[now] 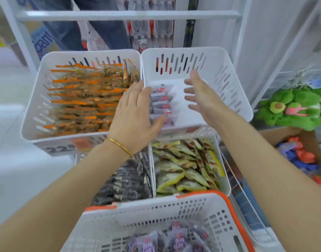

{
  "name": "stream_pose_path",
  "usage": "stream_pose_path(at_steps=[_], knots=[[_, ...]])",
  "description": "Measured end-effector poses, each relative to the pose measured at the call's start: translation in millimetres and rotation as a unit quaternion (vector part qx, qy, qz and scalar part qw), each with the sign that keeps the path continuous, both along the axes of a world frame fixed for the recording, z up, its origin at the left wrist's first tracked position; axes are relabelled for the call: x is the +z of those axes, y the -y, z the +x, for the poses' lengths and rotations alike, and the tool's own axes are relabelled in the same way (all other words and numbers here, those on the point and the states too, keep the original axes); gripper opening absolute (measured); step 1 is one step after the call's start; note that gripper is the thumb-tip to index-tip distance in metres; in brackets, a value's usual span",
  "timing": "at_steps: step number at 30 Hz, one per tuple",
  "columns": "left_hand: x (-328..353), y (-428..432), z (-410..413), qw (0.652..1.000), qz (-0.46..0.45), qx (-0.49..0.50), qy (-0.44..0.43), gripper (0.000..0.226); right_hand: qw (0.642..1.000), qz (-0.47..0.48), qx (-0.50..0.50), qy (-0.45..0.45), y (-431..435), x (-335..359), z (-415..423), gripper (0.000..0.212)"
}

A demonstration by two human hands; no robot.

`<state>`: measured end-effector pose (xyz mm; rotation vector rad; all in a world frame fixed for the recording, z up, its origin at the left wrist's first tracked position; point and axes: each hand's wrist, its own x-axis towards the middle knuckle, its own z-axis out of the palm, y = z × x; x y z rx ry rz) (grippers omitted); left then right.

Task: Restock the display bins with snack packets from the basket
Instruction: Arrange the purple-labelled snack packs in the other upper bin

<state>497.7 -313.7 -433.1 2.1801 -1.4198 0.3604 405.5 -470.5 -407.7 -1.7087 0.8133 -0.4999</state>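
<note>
Left hand, fingers together, is pressing the packets into a row in the far right bin; right hand is hovering, fingers spread, empty. Next, probably: reaching into the near basket for more.

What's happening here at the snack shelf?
A person is restocking the upper right bin. Both hands are open over it: the left hand rests against a short row of purple packets along its left side, the right hand hovers beside them. More such packets lie in the basket below.
</note>
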Motion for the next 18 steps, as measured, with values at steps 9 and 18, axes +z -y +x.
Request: stream_pose_path(at_steps=[9,18], knots=[[-114,-137,-129,0.953,0.27,-0.135,-0.015,0.049,0.987,0.028,0.069,-0.141,-137,-150,-179,0.017],[-146,-155,-149,0.892,0.44,-0.101,-0.023,0.052,0.841,-0.25,0.094,-0.47,-136,-298,-202,0.043]])
